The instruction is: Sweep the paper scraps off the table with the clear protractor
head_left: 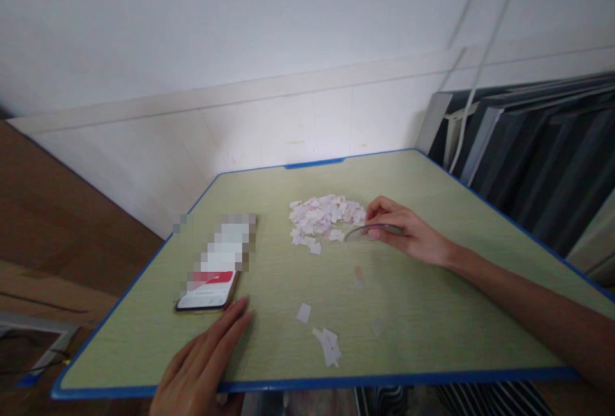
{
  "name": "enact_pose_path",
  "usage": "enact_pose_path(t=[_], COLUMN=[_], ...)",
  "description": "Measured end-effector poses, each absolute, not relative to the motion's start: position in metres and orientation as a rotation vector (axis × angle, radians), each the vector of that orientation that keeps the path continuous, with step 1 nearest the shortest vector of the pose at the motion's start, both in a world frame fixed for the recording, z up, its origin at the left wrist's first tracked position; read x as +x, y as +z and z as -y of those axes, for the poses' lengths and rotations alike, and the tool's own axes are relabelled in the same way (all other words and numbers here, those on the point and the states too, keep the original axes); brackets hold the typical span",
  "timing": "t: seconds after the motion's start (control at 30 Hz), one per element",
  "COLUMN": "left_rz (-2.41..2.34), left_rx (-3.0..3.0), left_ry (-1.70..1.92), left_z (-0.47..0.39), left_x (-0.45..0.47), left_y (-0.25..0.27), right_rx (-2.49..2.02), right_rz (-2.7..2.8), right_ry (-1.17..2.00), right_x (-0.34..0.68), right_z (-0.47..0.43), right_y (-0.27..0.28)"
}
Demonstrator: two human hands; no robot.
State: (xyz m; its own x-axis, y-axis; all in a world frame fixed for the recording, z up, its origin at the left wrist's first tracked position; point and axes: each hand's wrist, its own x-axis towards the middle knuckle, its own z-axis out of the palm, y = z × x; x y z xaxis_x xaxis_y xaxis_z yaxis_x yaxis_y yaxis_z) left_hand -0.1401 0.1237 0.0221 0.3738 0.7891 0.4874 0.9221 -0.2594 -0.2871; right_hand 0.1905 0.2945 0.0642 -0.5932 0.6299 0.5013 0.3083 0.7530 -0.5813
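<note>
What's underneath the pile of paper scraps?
The pile of paper scraps lies on the green tabletop, visible around it; whatever the scraps cover can't be seen.

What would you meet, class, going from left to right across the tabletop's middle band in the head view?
Smartphone → pile of torn paper scraps → right hand.

Premises appear to be a home room: blue-edged tabletop (432, 320) before a white wall (288, 25) at twelve o'clock, brown wood-look surface (72, 191) at nine, dark stacked panels (533, 159) at three.
</note>
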Motion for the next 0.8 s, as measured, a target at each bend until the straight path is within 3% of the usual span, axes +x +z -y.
enact_pose_path(t=[0.8], left_rz=[1.459], left_rx=[-2.107], left_ry=[-0.32], left_z=[-0.1242], left_x=[-0.1439], left_y=[0.0191], right_rx=[-0.755], right_rz=[2.187], right_ry=[0.496], right_x=[0.1882], right_z=[-0.2927], right_y=[0.0639])
